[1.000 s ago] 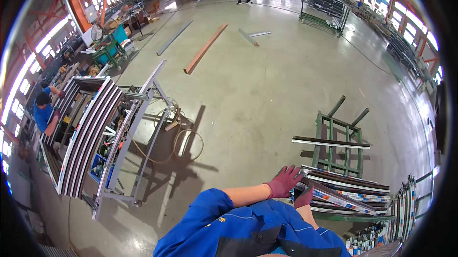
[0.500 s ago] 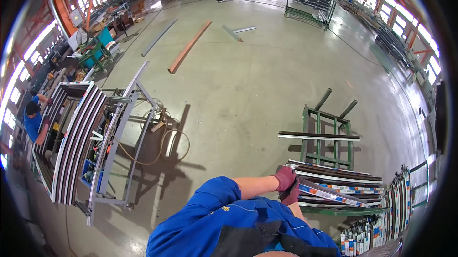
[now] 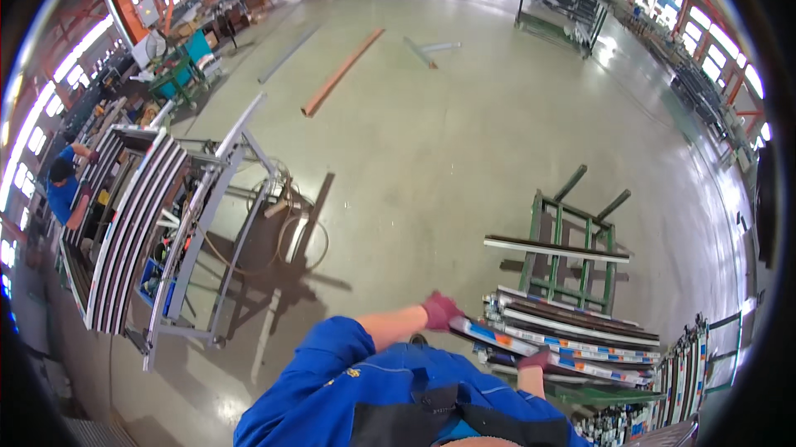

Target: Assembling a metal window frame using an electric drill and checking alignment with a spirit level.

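Note:
My left hand [image 3: 442, 312], in a dark red glove, is closed round the near-left end of a long metal profile [image 3: 491, 337] with blue, white and orange film on it. Farther along, my right hand [image 3: 535, 359], gloved alike, grips the same profile. The bar slants down to the right, its far end over the stack of similar profiles [image 3: 580, 324] on my right. Its left end juts out past that stack. My fingers' undersides are hidden.
A green metal rack [image 3: 539, 281] with one profile [image 3: 555, 249] across it stands beyond the stack. More profiles [image 3: 684, 364] stand at the right. On the left, a grey frame cart [image 3: 195, 260] and hose [image 3: 326, 240] lie near a co-worker [image 3: 62, 186]. An orange beam [image 3: 344, 71] rests on the floor.
My left hand has moved left, drawing the profile's end out from the stack. My right hand has parted from the left and now holds farther along the bar. The view has shifted slightly.

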Available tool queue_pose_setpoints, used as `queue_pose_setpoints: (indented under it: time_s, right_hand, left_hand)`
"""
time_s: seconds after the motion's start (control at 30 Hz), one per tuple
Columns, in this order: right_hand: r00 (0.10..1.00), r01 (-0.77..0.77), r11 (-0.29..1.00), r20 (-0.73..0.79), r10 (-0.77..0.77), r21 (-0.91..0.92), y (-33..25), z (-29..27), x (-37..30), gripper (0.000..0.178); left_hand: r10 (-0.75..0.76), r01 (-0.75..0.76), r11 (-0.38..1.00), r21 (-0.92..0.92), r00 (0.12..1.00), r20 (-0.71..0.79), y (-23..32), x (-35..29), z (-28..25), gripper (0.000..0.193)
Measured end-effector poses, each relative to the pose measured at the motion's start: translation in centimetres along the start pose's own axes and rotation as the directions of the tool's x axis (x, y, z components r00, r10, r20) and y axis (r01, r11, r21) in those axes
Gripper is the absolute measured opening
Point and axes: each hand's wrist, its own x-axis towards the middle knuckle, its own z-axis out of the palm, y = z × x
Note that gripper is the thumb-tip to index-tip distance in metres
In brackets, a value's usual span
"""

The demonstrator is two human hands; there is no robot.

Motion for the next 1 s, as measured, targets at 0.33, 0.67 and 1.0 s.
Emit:
queue_pose_setpoints:
  time_s: [0.33, 0.67, 1.0]
  right_hand:
    - [0.994, -0.051, 0.998, 0.098, 0.047, 0.038, 2.7, 30.5, -12.0, 0.051]
    - [0.944, -0.166, 0.966, 0.252, 0.214, -0.198, 14.7, 36.1, -17.8, 0.064]
    - [0.88, -0.262, 0.938, 0.343, 0.329, -0.229, 27.9, 41.9, -22.3, 0.064]
  left_hand:
    - [0.016, 0.315, 0.895, 0.316, 0.685, -0.728, -3.0, -6.4, -9.5, 0.029]
    - [0.067, 0.468, 0.795, 0.386, 0.565, -0.822, -7.6, -20.0, -7.3, 0.017]
    - [0.057, 0.552, 0.753, 0.358, 0.487, -0.871, -17.1, -33.2, -3.8, 0.019]
